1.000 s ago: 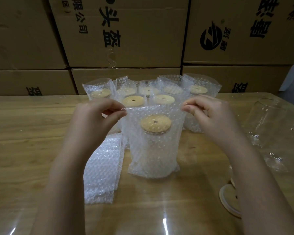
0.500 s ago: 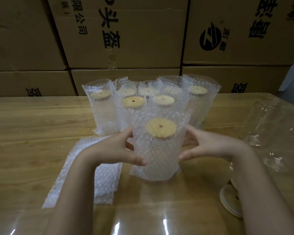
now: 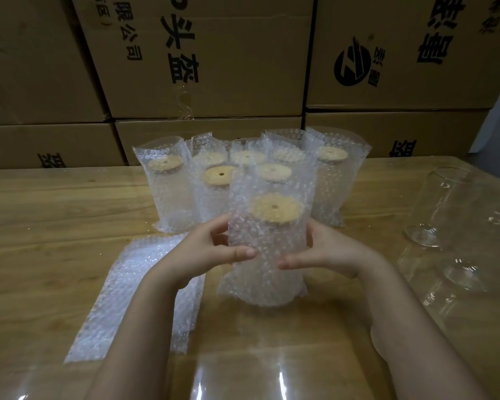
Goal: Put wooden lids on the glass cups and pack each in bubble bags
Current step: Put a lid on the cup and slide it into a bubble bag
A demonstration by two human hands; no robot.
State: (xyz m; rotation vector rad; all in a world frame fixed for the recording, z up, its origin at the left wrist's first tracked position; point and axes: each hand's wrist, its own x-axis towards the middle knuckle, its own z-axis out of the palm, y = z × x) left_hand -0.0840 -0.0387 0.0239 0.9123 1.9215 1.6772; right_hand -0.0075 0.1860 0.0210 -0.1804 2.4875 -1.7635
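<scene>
A glass cup in a bubble bag (image 3: 267,249) stands at the middle of the table, its round wooden lid (image 3: 276,207) showing through the open top. My left hand (image 3: 205,249) grips the bag's left side, thumb across the front. My right hand (image 3: 326,252) grips the right side the same way. Behind it stand several bagged cups with wooden lids (image 3: 220,174). A flat stack of empty bubble bags (image 3: 133,298) lies to the left, partly under my left forearm.
Bare glass cups (image 3: 442,209) stand and lie at the right of the wooden table (image 3: 49,226). Stacked cardboard boxes (image 3: 214,53) form a wall along the table's far edge. A glossy clear sheet covers the near tabletop.
Both hands dropped from pinching the bag's top edge to gripping its sides. The bagged cup has shifted slightly away from me, toward the group behind.
</scene>
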